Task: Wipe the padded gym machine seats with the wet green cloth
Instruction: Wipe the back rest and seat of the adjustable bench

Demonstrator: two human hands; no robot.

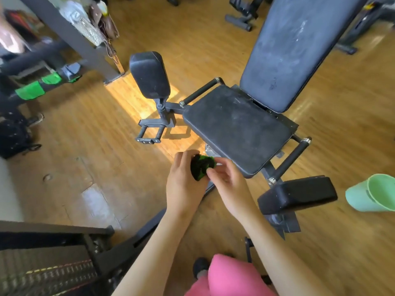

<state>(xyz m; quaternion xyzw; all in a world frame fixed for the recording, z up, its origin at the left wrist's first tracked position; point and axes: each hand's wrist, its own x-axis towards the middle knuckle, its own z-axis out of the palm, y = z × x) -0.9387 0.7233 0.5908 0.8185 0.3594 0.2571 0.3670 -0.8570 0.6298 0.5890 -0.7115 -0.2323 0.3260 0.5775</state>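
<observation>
A bunched green cloth (201, 166) with dark folds sits between my two hands, just in front of the seat's near corner. My left hand (182, 180) grips it from the left and my right hand (228, 182) pinches it from the right. The machine's black padded seat (237, 127) lies flat ahead and looks dusty. Its long padded backrest (292, 50) rises behind, streaked with pale marks. One black leg pad (149, 74) stands left of the seat, and another leg pad (297, 194) lies to the right of my right hand.
A mint green bucket (372, 193) lies on the wooden floor at the right edge. A weight stack frame (53, 259) fills the lower left. Bags and clothes (94, 24) hang on a dark post at the upper left. Other machine bases (241, 16) stand behind.
</observation>
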